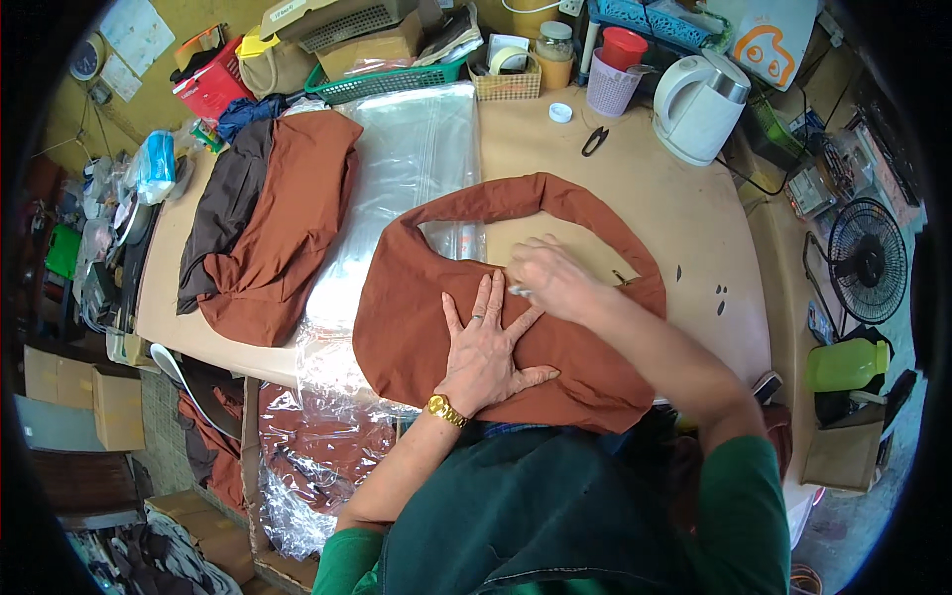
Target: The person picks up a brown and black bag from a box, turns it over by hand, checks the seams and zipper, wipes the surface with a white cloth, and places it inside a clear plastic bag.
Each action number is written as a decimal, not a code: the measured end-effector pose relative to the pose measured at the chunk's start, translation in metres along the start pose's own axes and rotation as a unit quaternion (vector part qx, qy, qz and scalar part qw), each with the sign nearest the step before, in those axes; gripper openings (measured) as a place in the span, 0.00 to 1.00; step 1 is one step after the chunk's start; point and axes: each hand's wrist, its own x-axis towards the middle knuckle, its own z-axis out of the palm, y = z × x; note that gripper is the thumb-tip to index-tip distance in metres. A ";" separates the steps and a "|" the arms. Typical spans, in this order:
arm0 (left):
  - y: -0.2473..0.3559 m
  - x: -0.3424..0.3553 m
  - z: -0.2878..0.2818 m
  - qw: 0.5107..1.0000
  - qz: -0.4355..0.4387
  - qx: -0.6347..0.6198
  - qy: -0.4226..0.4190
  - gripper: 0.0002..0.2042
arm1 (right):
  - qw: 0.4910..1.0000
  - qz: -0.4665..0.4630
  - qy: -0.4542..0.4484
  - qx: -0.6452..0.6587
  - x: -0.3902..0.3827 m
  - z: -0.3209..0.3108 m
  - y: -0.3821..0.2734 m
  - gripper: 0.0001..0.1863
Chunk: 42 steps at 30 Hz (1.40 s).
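Note:
A rust-brown cloth shoulder bag [407, 317] lies flat on the table in front of me, its wide strap arched toward the far side. My left hand [483, 347] presses on the bag's front with fingers spread; a ring and a gold watch show on it. Over the bag's upper edge, my right hand [550, 276] is closed. A small whitish bit [519, 291] peeks out below its fingers, too little to name. Near the right end of the opening sits a small metal zip pull [625, 279].
More rust and dark brown cloth bags [283, 218] lie at the left. Clear plastic sleeves [407, 149] are stacked beside them. Thread snips [595, 141], a white lid [560, 112] and a kettle [689, 109] stand far right. Below the table's left edge, a carton [251, 466] holds plastic-wrapped bags.

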 end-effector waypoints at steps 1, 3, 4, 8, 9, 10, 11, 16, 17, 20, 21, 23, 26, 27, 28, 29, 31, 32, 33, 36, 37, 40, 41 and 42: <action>0.000 0.000 0.000 1.000 0.000 -0.001 -0.002 0.45 | 1.000 0.012 0.006 0.003 0.003 0.007 -0.001 0.02; 0.001 -0.001 0.000 1.000 0.000 -0.003 -0.006 0.45 | 0.999 0.038 0.018 0.008 0.005 0.015 -0.002 0.03; 0.000 -0.003 0.000 1.000 -0.008 -0.003 -0.008 0.44 | 0.999 0.035 0.009 0.020 0.001 0.016 -0.003 0.03; -0.001 -0.004 0.001 1.000 -0.001 -0.008 0.010 0.44 | 0.999 0.021 -0.018 0.019 -0.011 0.004 0.001 0.05; -0.002 -0.003 0.002 1.000 -0.003 -0.007 0.013 0.44 | 1.000 0.017 -0.023 0.013 -0.011 0.005 0.002 0.06; -0.002 -0.002 0.003 1.000 -0.002 -0.007 0.015 0.44 | 1.000 0.006 -0.005 0.013 -0.008 0.009 0.002 0.06; -0.001 0.000 0.003 1.000 0.000 -0.006 0.018 0.45 | 1.000 -0.005 0.015 0.011 0.000 0.014 0.001 0.06; 0.003 -0.011 0.001 0.997 -0.055 0.003 0.057 0.44 | 0.996 -0.026 0.055 0.058 -0.013 0.008 -0.004 0.06; 0.003 -0.014 0.002 0.997 -0.055 -0.007 0.056 0.44 | 0.997 -0.028 0.038 0.053 -0.024 0.005 0.002 0.06; 0.001 -0.010 -0.001 0.998 -0.025 -0.015 0.053 0.44 | 0.997 -0.039 0.015 0.071 -0.021 0.008 0.008 0.05; 0.002 -0.010 -0.001 0.999 -0.031 -0.010 0.038 0.45 | 0.996 -0.044 0.011 0.083 -0.015 0.010 0.008 0.05; 0.002 -0.010 -0.004 0.999 -0.034 0.003 0.009 0.45 | 0.997 -0.040 0.024 0.065 0.003 0.018 0.001 0.06; 0.001 -0.010 -0.004 0.999 -0.040 0.004 0.006 0.46 | 0.998 -0.020 0.012 0.063 0.002 0.016 0.000 0.08; 0.001 -0.011 -0.005 0.999 -0.039 -0.002 0.012 0.46 | 0.998 -0.010 0.003 0.066 -0.004 0.013 0.001 0.09; 0.001 -0.011 -0.005 0.999 -0.038 -0.010 0.018 0.46 | 0.997 -0.006 0.001 0.076 -0.013 0.009 0.005 0.08; 0.001 -0.011 -0.005 0.999 -0.037 -0.018 0.025 0.46 | 0.996 -0.002 -0.002 0.085 -0.023 0.004 0.009 0.08; 0.002 -0.011 -0.007 0.999 -0.035 -0.016 0.024 0.46 | 0.996 0.004 -0.006 0.088 -0.027 0.000 0.010 0.08; 0.002 -0.011 -0.007 0.999 -0.032 -0.014 0.023 0.46 | 0.997 0.006 -0.008 0.083 -0.024 0.001 0.009 0.08; 0.003 -0.011 -0.007 0.999 -0.036 -0.010 0.016 0.46 | 0.997 0.007 -0.009 0.077 -0.019 0.002 0.007 0.08; 0.005 -0.009 -0.007 0.999 -0.035 0.003 0.000 0.46 | 0.999 0.014 0.021 0.048 0.002 0.017 -0.001 0.07; 0.003 -0.009 -0.007 0.999 -0.038 0.007 -0.003 0.47 | 0.998 0.024 0.024 0.052 0.000 0.018 -0.001 0.07; 0.003 -0.012 -0.007 0.999 -0.040 0.009 0.001 0.48 | 0.997 0.050 0.033 0.056 -0.013 0.012 -0.004 0.08; 0.002 -0.013 -0.008 0.999 -0.042 0.007 0.004 0.48 | 0.996 0.056 0.035 0.055 -0.026 0.002 -0.006 0.08; 0.002 -0.013 -0.013 0.999 -0.045 0.018 -0.008 0.45 | 0.996 0.063 0.037 0.054 -0.036 -0.003 -0.008 0.08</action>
